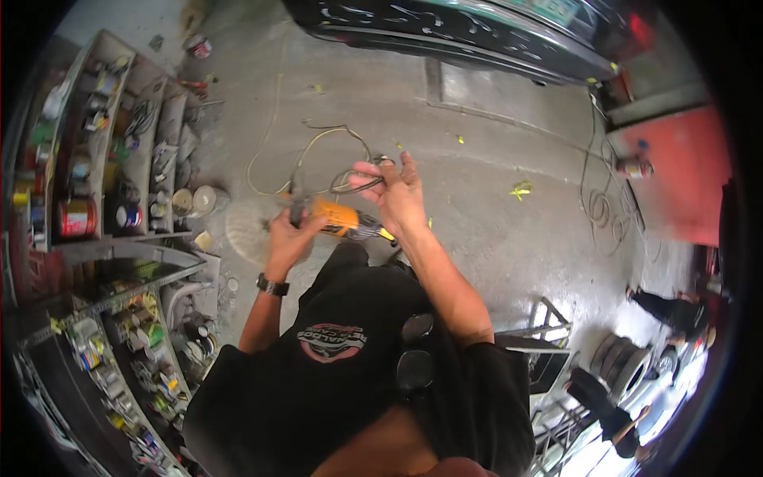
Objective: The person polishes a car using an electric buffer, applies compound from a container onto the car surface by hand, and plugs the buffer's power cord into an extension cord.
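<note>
My left hand [288,237], with a dark watch on its wrist, grips an orange and black power polisher [340,215] at its head end. A pale round pad [245,230], blurred, shows at the left end of the tool. To the right, my right hand [399,197] is raised above the tool's rear end with a dark power cord [343,189] caught between its fingers. Part of the cord hangs in loops in front of me, and a yellowish stretch of cable [314,139] runs beyond it over the floor.
Shelves [111,159] full of cans and tins line the left side. A dark car [445,40] stands ahead. At right are a red panel [675,175], coiled hoses [604,211], stacked tires [620,362] and people in dark clothes [675,314]. Yellow scraps [520,189] lie on the floor.
</note>
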### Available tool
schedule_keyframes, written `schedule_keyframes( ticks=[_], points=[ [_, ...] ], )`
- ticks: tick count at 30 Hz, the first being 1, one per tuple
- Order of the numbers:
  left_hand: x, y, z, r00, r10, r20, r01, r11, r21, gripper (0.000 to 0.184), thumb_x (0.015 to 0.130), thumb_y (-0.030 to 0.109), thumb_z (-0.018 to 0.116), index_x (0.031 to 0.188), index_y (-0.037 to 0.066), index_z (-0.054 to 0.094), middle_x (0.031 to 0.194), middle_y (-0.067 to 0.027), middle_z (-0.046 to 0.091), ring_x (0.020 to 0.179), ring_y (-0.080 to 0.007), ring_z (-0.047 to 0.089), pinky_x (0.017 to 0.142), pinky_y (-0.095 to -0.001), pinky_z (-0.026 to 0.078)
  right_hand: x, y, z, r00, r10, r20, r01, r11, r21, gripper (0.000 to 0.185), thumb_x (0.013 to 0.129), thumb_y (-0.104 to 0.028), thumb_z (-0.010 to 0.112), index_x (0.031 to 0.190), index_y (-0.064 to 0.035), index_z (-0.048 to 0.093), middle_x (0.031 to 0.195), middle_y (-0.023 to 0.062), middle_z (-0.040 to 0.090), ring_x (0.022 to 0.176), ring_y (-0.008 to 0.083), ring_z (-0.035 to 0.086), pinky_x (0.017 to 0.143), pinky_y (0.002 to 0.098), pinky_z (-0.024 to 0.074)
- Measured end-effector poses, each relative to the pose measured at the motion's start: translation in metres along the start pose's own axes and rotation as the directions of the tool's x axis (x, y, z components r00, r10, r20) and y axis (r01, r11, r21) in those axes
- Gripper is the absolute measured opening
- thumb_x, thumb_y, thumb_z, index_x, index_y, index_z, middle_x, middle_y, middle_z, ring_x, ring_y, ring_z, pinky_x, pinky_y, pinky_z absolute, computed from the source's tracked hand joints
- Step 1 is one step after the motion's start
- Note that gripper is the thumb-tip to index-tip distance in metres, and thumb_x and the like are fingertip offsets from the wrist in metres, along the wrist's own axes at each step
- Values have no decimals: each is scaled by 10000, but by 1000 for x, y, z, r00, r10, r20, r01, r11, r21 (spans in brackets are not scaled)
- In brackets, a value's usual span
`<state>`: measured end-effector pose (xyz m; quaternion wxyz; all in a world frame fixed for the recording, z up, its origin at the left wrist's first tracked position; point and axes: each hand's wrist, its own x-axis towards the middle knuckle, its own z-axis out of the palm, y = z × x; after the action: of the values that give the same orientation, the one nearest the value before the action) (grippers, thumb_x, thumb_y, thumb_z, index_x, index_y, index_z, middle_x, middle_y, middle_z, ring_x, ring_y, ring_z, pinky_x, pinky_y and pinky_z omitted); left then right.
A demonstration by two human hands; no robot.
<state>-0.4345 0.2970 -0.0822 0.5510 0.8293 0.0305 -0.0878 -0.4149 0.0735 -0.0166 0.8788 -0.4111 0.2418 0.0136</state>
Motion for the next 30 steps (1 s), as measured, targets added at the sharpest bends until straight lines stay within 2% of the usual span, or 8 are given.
schedule_keyframes(
  ticks=[4,9,14,16,21,24,27,30],
  points=[
    [14,6,-17,982,-178,69,190,952,-239,440,877,433,717,837,11,599,714,11,531,681,-80,469,609,-257,407,5,30,42,979,137,153,-142,990,22,782,1044,-171,429,1484,32,-184,1200,288,596,940,341,690,798,397,596],
    [13,-2,-23,998,-54,17,56,982,-182,391,835,382,754,888,14,630,695,22,517,657,-82,438,568,-273,364,20,53,63,922,223,316,-258,964,71,745,1051,-189,411,1476,98,-130,1297,295,539,1060,350,649,846,416,584],
    [0,-7,-45,999,-7,41,7,1000,1,399,732,319,852,862,24,619,651,41,496,606,-83,420,521,-283,338,17,86,94,888,377,263,-385,923,-20,455,1048,-182,408,1343,136,272,1330,292,522,1091,367,633,916,409,554],
    [-5,-27,-48,1000,4,-27,-4,1000,-7,352,794,316,803,819,15,624,606,29,481,566,-91,411,507,-299,346,27,104,95,853,433,292,-449,893,-10,362,1043,-176,418,1250,118,378,1323,289,528,1104,369,625,935,423,545],
    [-22,-44,-75,991,-80,-104,99,975,197,338,884,312,724,819,-11,647,635,-37,582,578,-107,464,541,-310,404,61,117,89,850,490,193,-511,856,79,258,1027,-193,461,1081,59,479,1131,249,604,1066,372,629,960,487,529],
    [-30,-43,-88,982,-90,-165,98,994,42,356,905,331,702,889,-24,673,704,-79,658,626,-111,537,594,-297,448,115,125,45,888,459,-19,-450,877,168,296,1031,-244,460,1060,48,498,1012,214,620,1012,360,648,928,503,542],
    [-39,-57,-101,966,-169,-196,198,971,133,380,930,339,671,954,-40,686,764,-95,692,683,-120,589,639,-305,475,170,101,-26,900,397,-178,-348,902,254,220,1024,-213,453,996,3,487,814,123,574,916,355,665,840,513,563],
    [-36,-69,-107,945,-254,-208,282,952,117,415,939,349,661,993,-62,676,792,-97,688,707,-113,573,656,-306,476,168,81,-45,863,505,-34,-504,863,36,231,1030,-245,443,931,-44,500,750,84,560,815,316,658,803,498,563]
  ],
)
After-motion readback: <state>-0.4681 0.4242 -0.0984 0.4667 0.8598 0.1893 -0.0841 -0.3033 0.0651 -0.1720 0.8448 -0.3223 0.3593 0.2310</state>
